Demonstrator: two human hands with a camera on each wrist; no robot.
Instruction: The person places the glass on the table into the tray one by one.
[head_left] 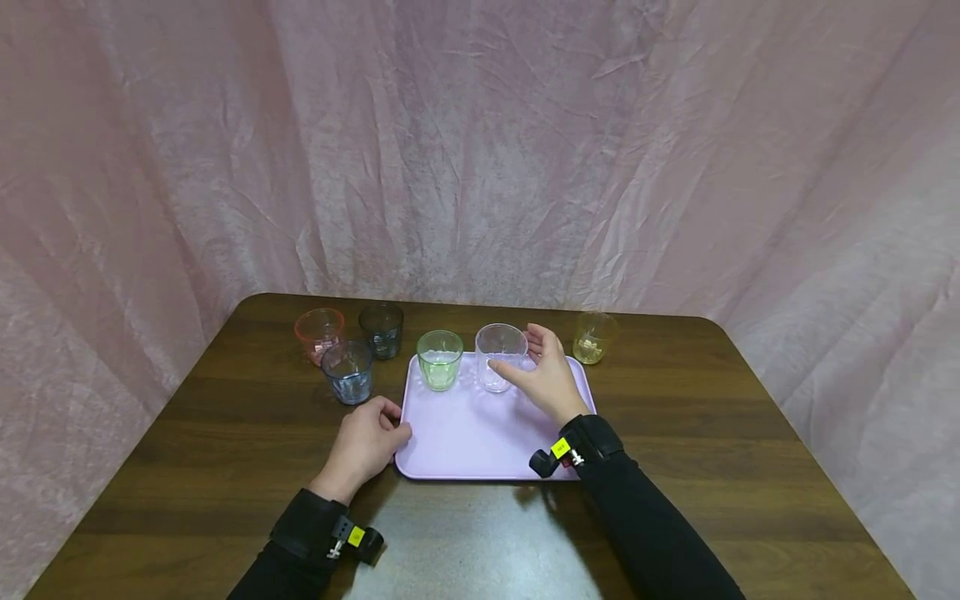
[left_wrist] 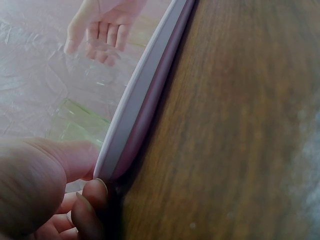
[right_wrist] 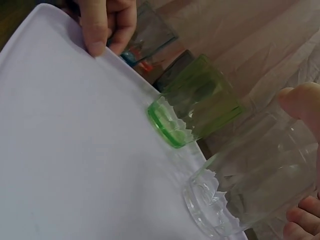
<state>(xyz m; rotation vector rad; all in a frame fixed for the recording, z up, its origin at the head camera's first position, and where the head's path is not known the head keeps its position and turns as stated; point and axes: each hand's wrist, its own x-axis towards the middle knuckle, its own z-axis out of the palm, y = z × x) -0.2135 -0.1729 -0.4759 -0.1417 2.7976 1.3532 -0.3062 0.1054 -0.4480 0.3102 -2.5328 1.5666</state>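
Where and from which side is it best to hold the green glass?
Probably take the green glass by its upper wall, from the left: it stands upright, its rim wider than its base, with the clear glass near its right.

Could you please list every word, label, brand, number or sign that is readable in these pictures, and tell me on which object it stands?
No text can be read.
Left wrist's small yellow label, on a black strapped device: any marks too small to read.
Right wrist's small yellow label, on a similar black device: any marks too small to read.
Green transparent tumbler, colourless transparent tumbler, lilac rectangular tray: no lettering visible.
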